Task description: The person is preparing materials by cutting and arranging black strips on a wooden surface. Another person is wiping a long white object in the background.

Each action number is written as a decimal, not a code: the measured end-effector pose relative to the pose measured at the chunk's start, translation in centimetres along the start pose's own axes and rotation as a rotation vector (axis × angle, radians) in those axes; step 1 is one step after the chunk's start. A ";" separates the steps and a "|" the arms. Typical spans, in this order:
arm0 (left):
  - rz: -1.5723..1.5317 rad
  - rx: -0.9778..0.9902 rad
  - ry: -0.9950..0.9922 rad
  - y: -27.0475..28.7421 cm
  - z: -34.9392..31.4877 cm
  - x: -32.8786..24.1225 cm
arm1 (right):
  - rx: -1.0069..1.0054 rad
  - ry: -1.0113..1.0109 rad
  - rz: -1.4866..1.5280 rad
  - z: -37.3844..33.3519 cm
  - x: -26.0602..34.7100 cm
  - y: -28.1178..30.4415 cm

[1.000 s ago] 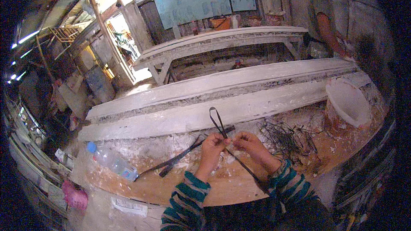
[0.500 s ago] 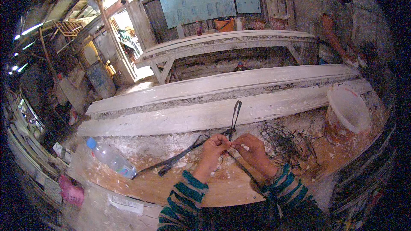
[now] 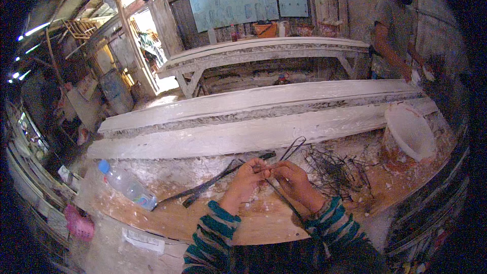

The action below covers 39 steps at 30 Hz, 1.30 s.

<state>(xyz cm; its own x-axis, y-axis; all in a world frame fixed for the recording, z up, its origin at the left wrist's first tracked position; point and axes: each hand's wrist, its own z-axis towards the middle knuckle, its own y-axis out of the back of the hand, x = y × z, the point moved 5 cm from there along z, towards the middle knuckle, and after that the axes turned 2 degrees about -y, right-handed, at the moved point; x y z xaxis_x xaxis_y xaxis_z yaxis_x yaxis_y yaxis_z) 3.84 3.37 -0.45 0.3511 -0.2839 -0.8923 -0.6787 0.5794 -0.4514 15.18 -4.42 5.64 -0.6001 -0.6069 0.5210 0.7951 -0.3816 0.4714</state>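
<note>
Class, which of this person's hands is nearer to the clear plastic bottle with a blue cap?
Left. The left hand is to the right of the clear, blue-capped plastic bottle, apart from it; the right hand is farther right, beyond the left.

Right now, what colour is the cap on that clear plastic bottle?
The cap on the clear plastic bottle is blue, clearest in the head view.

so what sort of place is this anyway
Probably a rough workshop, perhaps for plaster-like work, though the material can't be confirmed. A long white-topped bench stands at the back, a stained white bucket sits at the right, and bare wooden posts rise at the left.
</note>
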 end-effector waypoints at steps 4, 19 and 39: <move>0.056 0.015 -0.056 -0.8 -0.4 -1.0 | -0.027 -0.013 0.016 0.1 -0.2 0.5; 0.508 0.002 -0.395 -2.4 -1.2 -2.5 | 0.011 -0.721 1.048 -0.9 -4.0 -1.7; 0.403 -0.078 -0.463 -2.4 -1.4 -2.8 | -0.108 -0.428 0.167 0.0 -1.1 0.8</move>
<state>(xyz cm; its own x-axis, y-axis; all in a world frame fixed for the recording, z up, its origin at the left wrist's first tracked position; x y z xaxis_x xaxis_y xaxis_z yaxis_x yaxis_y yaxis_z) 3.58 1.70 3.13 0.2893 0.3167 -0.9033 -0.8553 0.5093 -0.0953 16.53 -4.07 5.41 -0.4271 -0.3328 0.8407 0.8748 -0.3872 0.2912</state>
